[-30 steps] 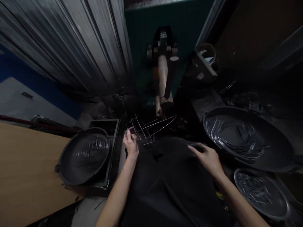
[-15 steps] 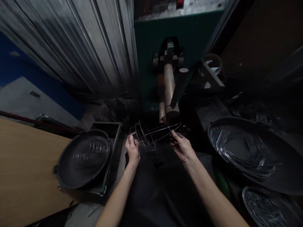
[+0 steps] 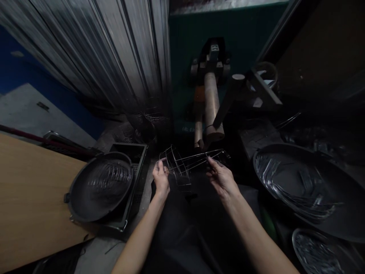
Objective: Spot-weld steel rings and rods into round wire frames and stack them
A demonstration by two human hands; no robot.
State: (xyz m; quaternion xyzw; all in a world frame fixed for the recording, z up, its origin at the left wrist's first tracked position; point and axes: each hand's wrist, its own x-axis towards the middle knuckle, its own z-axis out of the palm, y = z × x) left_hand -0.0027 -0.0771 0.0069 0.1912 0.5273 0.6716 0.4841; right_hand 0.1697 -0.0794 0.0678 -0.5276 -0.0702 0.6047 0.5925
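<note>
A thin wire frame point(image 3: 182, 171), with a rounded, basket-like left part and long wires running right, is held up in front of my body. My left hand point(image 3: 161, 177) is closed on its left side, thumb on top. My right hand point(image 3: 221, 175) pinches the wires toward its right end. Just above and beyond the frame are the rod ends of a green machine: a thick metal cylinder point(image 3: 212, 104) and a thinner rod point(image 3: 199, 131) beside it. The frame sits close below these rods; whether it touches them I cannot tell.
On the left, a round black pan point(image 3: 101, 207) with curved wires rests on a dark crate point(image 3: 136, 171). To the right stand a large black pan point(image 3: 336, 224) of bent wire pieces and a smaller bowl point(image 3: 316, 253) of small metal parts. A wooden board point(image 3: 34, 190) lies far left.
The wire frame has turned slightly, its right end now showing a narrower outline. Both hands keep their grip. The view has shifted, so the machine appears a little further right.
</note>
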